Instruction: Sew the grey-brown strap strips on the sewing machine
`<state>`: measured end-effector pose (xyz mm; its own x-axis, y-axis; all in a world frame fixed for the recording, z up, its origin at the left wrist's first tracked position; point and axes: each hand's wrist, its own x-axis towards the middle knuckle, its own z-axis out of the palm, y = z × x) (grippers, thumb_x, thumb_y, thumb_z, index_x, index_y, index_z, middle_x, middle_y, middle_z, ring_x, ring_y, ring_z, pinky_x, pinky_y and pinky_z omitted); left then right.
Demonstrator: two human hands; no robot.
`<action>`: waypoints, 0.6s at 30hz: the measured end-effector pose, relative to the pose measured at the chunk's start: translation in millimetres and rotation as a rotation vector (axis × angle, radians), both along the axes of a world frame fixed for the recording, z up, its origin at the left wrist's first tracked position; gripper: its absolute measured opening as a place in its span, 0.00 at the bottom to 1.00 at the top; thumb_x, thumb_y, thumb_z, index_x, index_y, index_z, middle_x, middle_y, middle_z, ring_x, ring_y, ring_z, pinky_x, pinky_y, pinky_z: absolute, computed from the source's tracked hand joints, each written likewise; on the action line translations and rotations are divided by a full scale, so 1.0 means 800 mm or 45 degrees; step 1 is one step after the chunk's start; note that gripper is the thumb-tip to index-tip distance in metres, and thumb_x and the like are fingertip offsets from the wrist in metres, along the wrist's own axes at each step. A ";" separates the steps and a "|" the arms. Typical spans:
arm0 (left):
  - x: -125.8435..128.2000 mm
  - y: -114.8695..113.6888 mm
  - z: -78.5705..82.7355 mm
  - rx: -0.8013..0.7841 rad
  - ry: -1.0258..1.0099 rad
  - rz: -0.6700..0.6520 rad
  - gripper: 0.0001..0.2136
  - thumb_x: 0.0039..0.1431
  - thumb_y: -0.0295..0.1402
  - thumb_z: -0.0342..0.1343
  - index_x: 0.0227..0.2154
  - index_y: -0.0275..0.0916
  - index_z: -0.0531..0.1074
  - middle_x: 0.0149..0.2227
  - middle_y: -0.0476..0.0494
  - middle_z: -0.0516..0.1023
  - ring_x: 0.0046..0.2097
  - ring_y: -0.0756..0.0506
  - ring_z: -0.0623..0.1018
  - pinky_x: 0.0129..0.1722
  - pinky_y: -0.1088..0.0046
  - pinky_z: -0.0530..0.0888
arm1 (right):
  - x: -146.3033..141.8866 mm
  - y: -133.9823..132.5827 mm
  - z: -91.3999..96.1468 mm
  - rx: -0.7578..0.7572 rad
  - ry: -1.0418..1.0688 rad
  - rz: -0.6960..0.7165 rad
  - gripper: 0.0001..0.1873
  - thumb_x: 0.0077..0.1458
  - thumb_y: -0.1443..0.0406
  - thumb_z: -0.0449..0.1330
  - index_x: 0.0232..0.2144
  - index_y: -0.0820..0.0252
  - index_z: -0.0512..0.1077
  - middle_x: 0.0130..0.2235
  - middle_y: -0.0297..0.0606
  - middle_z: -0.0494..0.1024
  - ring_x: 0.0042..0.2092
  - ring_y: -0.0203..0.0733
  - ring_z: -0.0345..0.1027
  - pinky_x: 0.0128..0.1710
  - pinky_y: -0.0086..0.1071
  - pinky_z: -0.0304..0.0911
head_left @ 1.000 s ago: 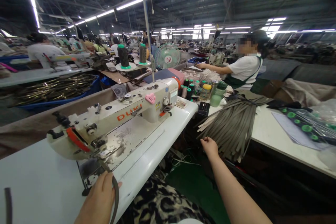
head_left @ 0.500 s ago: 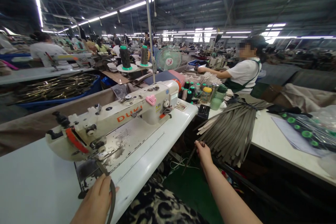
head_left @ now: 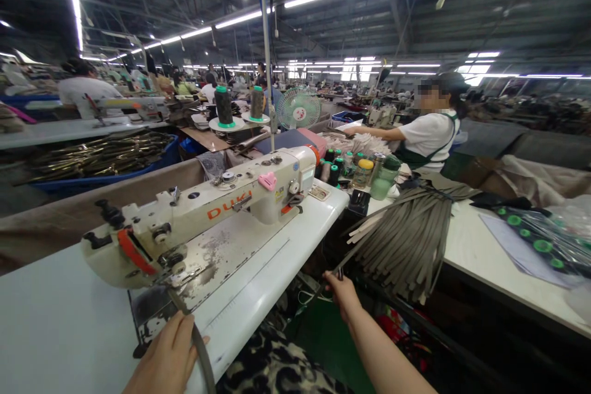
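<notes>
My left hand point(head_left: 168, 358) lies on the white sewing table point(head_left: 60, 326) at the bottom edge, its fingers resting on a grey strap point(head_left: 197, 337) that runs up under the foot of the white sewing machine point(head_left: 207, 215). My right hand point(head_left: 342, 288) reaches out to the right and pinches one grey strap pulled out of the bundle of grey straps point(head_left: 410, 234) that hangs over the edge of the neighbouring table point(head_left: 489, 258).
Bottles and thread cones point(head_left: 364, 169) stand beyond the machine's right end. A person in a white shirt point(head_left: 427, 132) works at the far right table. Thread spools point(head_left: 225, 106) and a small fan point(head_left: 298, 108) stand behind. A blue bin of dark straps point(head_left: 101, 157) lies left.
My right hand has closed on one strap at the bundle and drawn it left and toward me. My left hand has stayed on the strap at the machine.
</notes>
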<state>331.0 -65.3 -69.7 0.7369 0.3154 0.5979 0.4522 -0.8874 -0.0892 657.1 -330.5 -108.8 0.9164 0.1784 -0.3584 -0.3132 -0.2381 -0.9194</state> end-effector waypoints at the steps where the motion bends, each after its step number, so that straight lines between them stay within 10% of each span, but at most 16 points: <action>1: 0.001 0.000 0.000 0.020 0.003 0.013 0.12 0.69 0.35 0.49 0.48 0.34 0.69 0.52 0.28 0.75 0.47 0.38 0.81 0.49 0.62 0.78 | 0.014 -0.003 0.008 0.012 -0.031 -0.051 0.22 0.55 0.49 0.65 0.35 0.63 0.76 0.19 0.26 0.68 0.17 0.30 0.54 0.18 0.28 0.49; 11: 0.001 0.000 0.030 0.157 0.048 0.005 0.11 0.69 0.27 0.49 0.48 0.35 0.74 0.51 0.35 0.78 0.52 0.38 0.79 0.54 0.63 0.76 | -0.009 0.002 0.041 0.046 -0.091 0.178 0.20 0.31 0.54 0.72 0.26 0.62 0.79 0.23 0.38 0.77 0.27 0.42 0.70 0.26 0.31 0.60; 18: 0.006 -0.026 0.050 -0.014 0.118 0.171 0.13 0.69 0.24 0.47 0.50 0.35 0.73 0.54 0.34 0.76 0.56 0.38 0.77 0.58 0.57 0.75 | 0.004 0.010 0.077 -0.050 -0.136 0.201 0.32 0.46 0.44 0.62 0.41 0.64 0.79 0.29 0.42 0.81 0.22 0.38 0.63 0.20 0.30 0.51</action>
